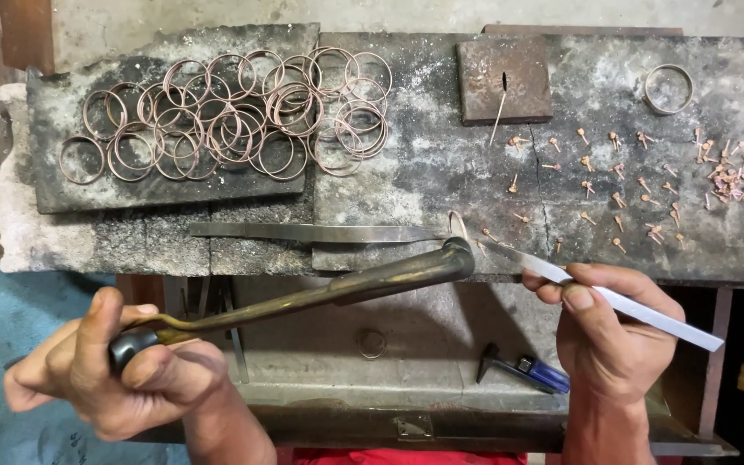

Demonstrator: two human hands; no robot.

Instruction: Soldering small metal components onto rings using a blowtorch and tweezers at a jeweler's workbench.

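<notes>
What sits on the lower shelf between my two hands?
In the head view, a small ring lies between the left hand and right hand; a blue lighter lies nearer the right.

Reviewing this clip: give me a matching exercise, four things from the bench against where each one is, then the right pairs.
Things:
1. Copper rings
2. Small copper pieces
3. Lighter
4. Torch pipe

Places:
A. Lower shelf under the bench edge
B. Held in left hand
C. Piled on dark slab, upper left
D. Scattered on bench, upper right

Pairs: 1-C, 2-D, 3-A, 4-B
</notes>
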